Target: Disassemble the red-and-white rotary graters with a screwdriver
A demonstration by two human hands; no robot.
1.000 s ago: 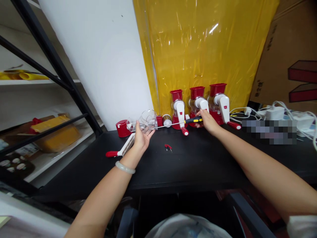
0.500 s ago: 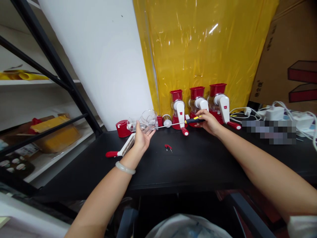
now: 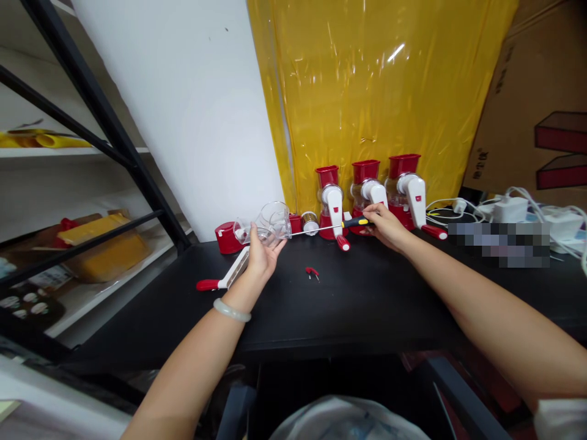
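Above table (image 3: 358,305), left hand (image 3: 263,260) palm-up, cradling clear housing (image 3: 276,220).

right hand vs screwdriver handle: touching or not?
Touching. The head view shows the right hand gripping the rear end of the black-and-yellow screwdriver handle with its fingers.

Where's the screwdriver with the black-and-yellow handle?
The screwdriver is right of centre in the head view, in the right hand, its metal shaft pointing at the clear plastic body in the left hand.
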